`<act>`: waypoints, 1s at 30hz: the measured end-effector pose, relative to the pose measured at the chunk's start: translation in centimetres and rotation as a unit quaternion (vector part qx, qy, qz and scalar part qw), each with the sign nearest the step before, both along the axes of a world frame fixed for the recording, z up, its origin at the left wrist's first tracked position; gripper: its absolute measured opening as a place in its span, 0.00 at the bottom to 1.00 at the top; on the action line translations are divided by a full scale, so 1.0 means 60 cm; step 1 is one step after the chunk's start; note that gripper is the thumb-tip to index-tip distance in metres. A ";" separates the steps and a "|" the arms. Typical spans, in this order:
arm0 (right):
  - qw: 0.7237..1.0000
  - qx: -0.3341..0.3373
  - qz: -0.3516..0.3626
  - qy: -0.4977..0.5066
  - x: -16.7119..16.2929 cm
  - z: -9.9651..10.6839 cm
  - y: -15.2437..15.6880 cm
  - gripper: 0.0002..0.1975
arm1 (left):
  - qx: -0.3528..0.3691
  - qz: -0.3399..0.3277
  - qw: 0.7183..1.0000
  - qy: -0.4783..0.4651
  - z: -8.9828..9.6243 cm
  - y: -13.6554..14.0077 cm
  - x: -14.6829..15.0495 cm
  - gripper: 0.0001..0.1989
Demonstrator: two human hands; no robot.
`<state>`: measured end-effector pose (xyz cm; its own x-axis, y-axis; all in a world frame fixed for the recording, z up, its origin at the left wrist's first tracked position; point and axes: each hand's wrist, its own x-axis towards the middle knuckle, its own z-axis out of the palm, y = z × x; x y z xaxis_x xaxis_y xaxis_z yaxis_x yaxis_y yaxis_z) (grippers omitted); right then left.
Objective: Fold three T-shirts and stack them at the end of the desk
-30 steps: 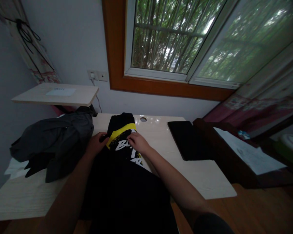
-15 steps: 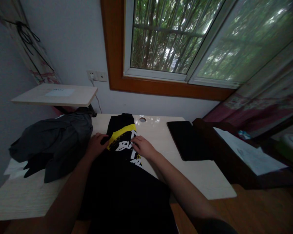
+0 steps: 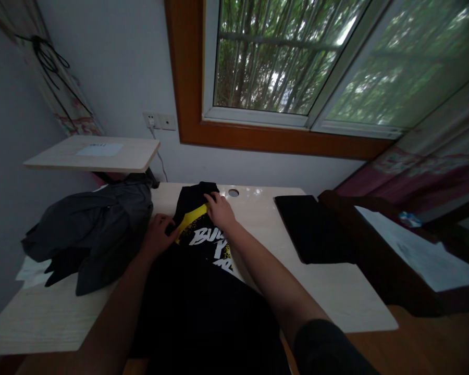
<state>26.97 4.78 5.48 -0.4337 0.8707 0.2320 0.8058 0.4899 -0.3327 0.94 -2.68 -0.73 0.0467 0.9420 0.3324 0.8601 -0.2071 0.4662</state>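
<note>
A black T-shirt (image 3: 201,252) lies folded into a long strip on the pale desk, with a yellow band and white lettering showing. Its lower part merges with dark cloth close to my body. On its left edge, beside the yellow band, my left hand (image 3: 160,235) is closed, with black fabric between thumb and fingers. My right hand (image 3: 220,211) pinches the right edge near the far end, just above the lettering; its thumb is partly hidden.
A rumpled dark grey garment (image 3: 97,219) lies left of the shirt, below a raised wooden shelf (image 3: 136,159). To the right is a flat black object (image 3: 310,226) on the desk (image 3: 336,299). Papers (image 3: 414,250) lie on dark furniture beyond. A window (image 3: 273,73) is ahead.
My right hand has moved away from me along the shirt's right edge, from the lettering to the yellow band. The left hand stays at the left edge. The view has shifted slightly.
</note>
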 end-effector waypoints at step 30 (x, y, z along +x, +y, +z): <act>0.985 -0.168 0.017 0.025 0.144 -0.028 -0.254 0.16 | -0.052 -0.038 0.997 0.051 0.021 -0.042 0.069 0.09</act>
<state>35.61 -10.47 3.79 -0.4595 0.8870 -0.0451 0.7689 0.3719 -0.5201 5.10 -5.19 0.51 0.1486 0.9634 0.2231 0.8878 -0.2294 0.3991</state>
